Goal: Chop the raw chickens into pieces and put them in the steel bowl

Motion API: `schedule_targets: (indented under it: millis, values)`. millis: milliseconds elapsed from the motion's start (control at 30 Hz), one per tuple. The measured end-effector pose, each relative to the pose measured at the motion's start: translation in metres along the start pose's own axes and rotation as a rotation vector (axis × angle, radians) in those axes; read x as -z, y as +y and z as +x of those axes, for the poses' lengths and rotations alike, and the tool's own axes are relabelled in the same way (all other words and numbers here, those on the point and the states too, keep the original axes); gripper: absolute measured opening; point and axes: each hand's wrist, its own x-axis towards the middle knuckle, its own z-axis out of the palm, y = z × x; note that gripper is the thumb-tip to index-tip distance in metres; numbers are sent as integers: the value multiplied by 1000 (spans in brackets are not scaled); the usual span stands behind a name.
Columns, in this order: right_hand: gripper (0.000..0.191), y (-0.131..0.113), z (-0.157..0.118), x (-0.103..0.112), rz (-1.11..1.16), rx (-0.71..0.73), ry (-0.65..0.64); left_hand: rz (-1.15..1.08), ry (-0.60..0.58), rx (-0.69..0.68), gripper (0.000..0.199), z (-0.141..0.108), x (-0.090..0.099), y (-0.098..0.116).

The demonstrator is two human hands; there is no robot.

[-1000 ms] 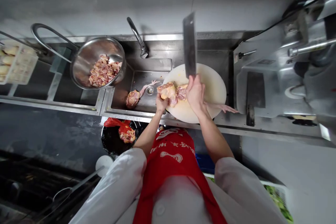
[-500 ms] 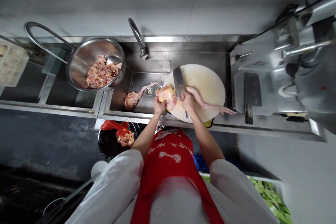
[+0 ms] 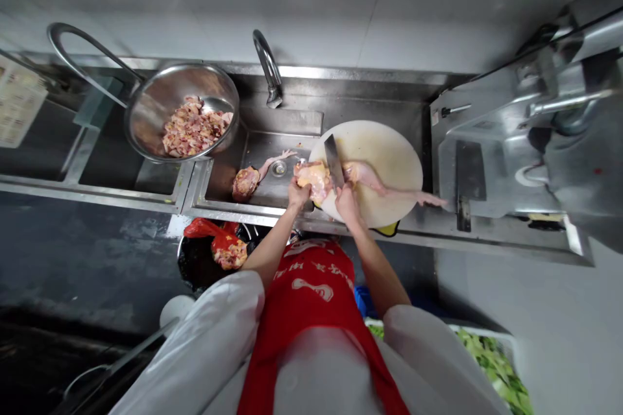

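My left hand [image 3: 298,196] grips a piece of raw poultry [image 3: 314,180] at the left edge of the round white cutting board [image 3: 396,155]. Closed round the handle of a cleaver [image 3: 333,159], my right hand [image 3: 347,202] keeps the blade pointing away from me, between that piece and a poultry leg with its foot [image 3: 382,188]. The leg lies across the board, its foot reaching past the right edge. Another piece with a foot [image 3: 246,183] rests in the sink to the left.
A steel bowl [image 3: 182,78] of chopped meat sits left of the faucet [image 3: 267,68]. A second cleaver [image 3: 471,172] lies on the right. Below the sink is a black-lined bin [image 3: 195,266] with a red bag [image 3: 202,228]. Greens [image 3: 496,363] fill a crate at lower right.
The cleaver has shifted and now stands between the held piece and the leg. More of the leg's thick end shows. The whole view has moved slightly.
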Motion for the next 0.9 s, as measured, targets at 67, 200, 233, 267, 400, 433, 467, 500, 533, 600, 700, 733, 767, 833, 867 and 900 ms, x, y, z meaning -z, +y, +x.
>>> schedule_targets:
  millis: [67, 200, 233, 267, 400, 433, 467, 500, 533, 600, 700, 733, 767, 833, 867, 900]
  values:
    - [34, 7, 8, 7, 4, 41, -24, -15, 14, 34, 31, 0, 1, 3]
    - [28, -5, 4, 60, -3, 114, 119, -48, -21, 62, 33, 0, 0, 4]
    - [31, -14, -2, 75, -9, 133, 228, -62, -28, 59, 33, 0, 0, 3]
    - [35, -24, -8, 87, -12, 153, 358, -80, -34, 53, 33, 0, 0, 2]
    - [52, -54, -22, 94, 28, 101, 679, -134, -58, 60, 34, -2, -1, 0]
    - [51, -54, -23, 83, 24, 62, 624, -137, -67, 60, 34, -2, -1, 0]
    - [47, -50, -22, 69, 13, 21, 504, -134, -74, 58, 34, -1, -1, 1]
    - [42, -43, -21, 53, -9, -10, 352, -129, -71, 54, 33, 0, 0, 2]
    - [37, -32, -21, 37, -26, -31, 177, -122, -56, 51, 32, 1, 2, 3]
    - [37, -6, -24, 11, -54, -33, -12, -102, -1, 57, 32, 6, 8, 5]
    - [36, 32, -39, -8, -128, -25, -78, -93, 70, 48, 33, 16, 22, 6]
    - [35, 42, -44, -10, -163, -34, -80, -93, 76, 36, 34, 19, 27, 6]
    - [34, 48, -50, -9, -197, -45, -79, -97, 73, 16, 33, 22, 32, 6]
    - [33, 52, -56, -2, -246, -57, -82, -94, 53, -28, 33, 27, 40, 5]
    - [32, 50, -58, 4, -254, -56, -81, -85, 37, -48, 32, 29, 43, 5]
    - [32, 45, -58, 11, -255, -51, -66, -74, 23, -62, 32, 31, 46, 4]
